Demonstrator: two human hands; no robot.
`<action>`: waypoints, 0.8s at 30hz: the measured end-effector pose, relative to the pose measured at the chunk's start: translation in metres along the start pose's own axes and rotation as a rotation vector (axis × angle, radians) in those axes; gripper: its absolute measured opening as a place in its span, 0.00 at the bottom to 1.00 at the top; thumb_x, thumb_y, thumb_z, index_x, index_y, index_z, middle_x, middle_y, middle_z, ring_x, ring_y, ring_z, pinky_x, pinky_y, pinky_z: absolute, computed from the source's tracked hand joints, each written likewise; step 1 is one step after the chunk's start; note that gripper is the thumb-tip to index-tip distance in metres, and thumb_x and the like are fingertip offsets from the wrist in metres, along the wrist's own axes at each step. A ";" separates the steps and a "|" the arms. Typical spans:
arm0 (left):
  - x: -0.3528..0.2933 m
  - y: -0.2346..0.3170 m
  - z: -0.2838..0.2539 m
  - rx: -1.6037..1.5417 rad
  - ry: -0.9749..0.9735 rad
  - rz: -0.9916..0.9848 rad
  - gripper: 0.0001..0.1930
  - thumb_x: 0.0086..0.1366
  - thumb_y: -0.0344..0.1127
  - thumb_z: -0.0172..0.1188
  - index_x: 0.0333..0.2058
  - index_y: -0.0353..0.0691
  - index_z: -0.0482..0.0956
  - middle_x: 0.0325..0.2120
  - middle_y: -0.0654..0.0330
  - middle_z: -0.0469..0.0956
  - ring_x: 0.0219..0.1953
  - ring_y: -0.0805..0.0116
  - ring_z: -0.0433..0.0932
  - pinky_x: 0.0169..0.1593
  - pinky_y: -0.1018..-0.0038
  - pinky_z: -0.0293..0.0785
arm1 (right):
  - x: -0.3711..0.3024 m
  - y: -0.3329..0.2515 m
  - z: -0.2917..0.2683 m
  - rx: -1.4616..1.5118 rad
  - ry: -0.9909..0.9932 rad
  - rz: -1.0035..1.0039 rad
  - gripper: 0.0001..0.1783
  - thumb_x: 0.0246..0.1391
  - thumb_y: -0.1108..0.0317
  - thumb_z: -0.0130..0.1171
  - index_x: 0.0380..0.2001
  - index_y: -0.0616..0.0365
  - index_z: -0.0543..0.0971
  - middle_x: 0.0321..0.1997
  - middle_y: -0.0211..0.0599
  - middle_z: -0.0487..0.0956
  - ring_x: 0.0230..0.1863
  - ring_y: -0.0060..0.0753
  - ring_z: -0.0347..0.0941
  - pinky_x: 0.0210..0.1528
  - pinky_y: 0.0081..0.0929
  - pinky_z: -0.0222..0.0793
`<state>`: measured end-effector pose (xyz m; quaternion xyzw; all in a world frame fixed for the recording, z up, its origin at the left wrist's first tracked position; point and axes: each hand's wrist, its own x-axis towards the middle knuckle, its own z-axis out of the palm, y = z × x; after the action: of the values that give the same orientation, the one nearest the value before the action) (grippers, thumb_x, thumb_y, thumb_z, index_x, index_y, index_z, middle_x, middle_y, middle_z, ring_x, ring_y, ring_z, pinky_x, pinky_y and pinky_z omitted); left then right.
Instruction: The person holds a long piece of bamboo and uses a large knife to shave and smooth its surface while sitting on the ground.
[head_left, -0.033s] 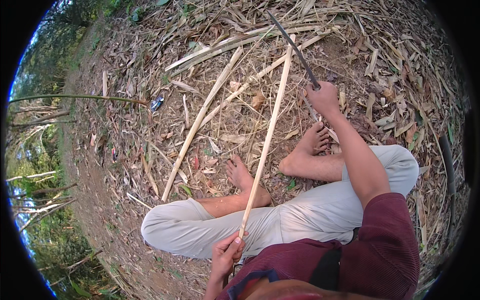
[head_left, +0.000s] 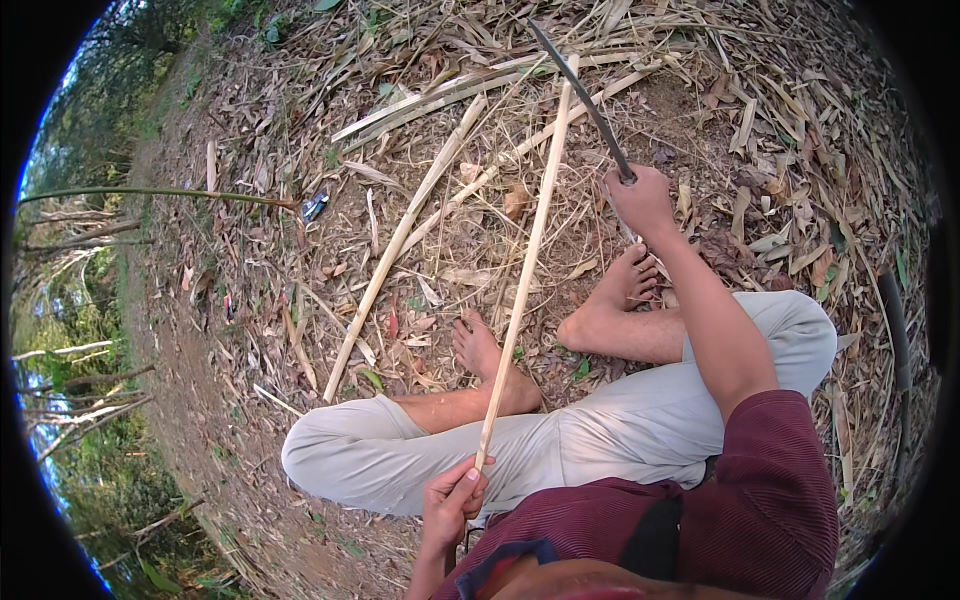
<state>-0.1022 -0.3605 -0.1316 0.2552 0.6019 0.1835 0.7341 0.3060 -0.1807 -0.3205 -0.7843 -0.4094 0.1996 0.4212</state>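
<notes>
Here, ground: the ground (head_left: 250,330) is bare dirt under a thick litter of dry leaves, husks and split cane, sloping toward green growth at the left rim.
Person: seated cross-legged on that litter in light grey trousers (head_left: 620,430) and a dark red top (head_left: 770,500), both bare feet drawn in ahead of the knees.
Loose cane: a second pale bamboo strip (head_left: 400,240) lies flat on the ground left of the feet, running from near the left knee up toward a bundle of more split pieces at the top of the view.
Held strip: a long, thin bamboo strip (head_left: 527,265) stands tilted from the lap up and away, crossing in front of the left foot; its far end reaches the blade near the top of the view.
Blade: a long dark knife blade (head_left: 585,100) slants up and left from the right fist and meets the strip's upper end.
Right hand: the right hand (head_left: 642,200) is closed in a fist round the knife handle, arm stretched forward over the right foot.
Left hand: the left hand (head_left: 452,497) is clenched on the strip's lower end, close to the body.
Small item: a little blue and dark object (head_left: 315,206) lies on the ground, well apart at the left.
</notes>
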 end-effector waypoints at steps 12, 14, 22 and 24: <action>0.023 0.001 0.004 -0.071 -0.164 -0.057 0.18 0.74 0.34 0.49 0.55 0.27 0.70 0.23 0.66 0.62 0.16 0.82 0.55 0.18 0.83 0.49 | -0.065 -0.103 0.000 1.082 -0.541 0.432 0.15 0.60 0.58 0.65 0.34 0.61 0.80 0.14 0.17 0.65 0.11 0.11 0.57 0.13 0.18 0.51; 0.025 -0.003 -0.008 -0.078 -0.256 -0.063 0.18 0.75 0.36 0.48 0.55 0.27 0.70 0.27 0.62 0.69 0.20 0.75 0.67 0.25 0.79 0.65 | -0.066 -0.107 -0.017 1.129 -0.582 0.450 0.13 0.59 0.60 0.66 0.36 0.60 0.81 0.15 0.17 0.64 0.13 0.11 0.56 0.15 0.18 0.52; 0.061 0.033 0.036 0.787 0.108 0.604 0.18 0.77 0.39 0.46 0.54 0.31 0.73 0.42 0.55 0.79 0.45 0.69 0.78 0.49 0.72 0.74 | -0.073 -0.115 -0.030 1.221 -0.656 0.402 0.16 0.64 0.59 0.61 0.42 0.62 0.79 0.15 0.14 0.61 0.15 0.09 0.54 0.17 0.15 0.52; 0.072 0.037 0.057 0.657 0.047 0.505 0.19 0.78 0.41 0.44 0.55 0.31 0.73 0.41 0.54 0.79 0.40 0.69 0.79 0.44 0.74 0.76 | -0.076 -0.118 -0.032 1.199 -0.676 0.384 0.16 0.64 0.59 0.61 0.43 0.63 0.79 0.15 0.14 0.60 0.15 0.09 0.54 0.17 0.16 0.52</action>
<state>-0.0306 -0.2982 -0.1584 0.6113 0.5635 0.1615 0.5317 0.2268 -0.2212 -0.2077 -0.3712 -0.1923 0.6931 0.5873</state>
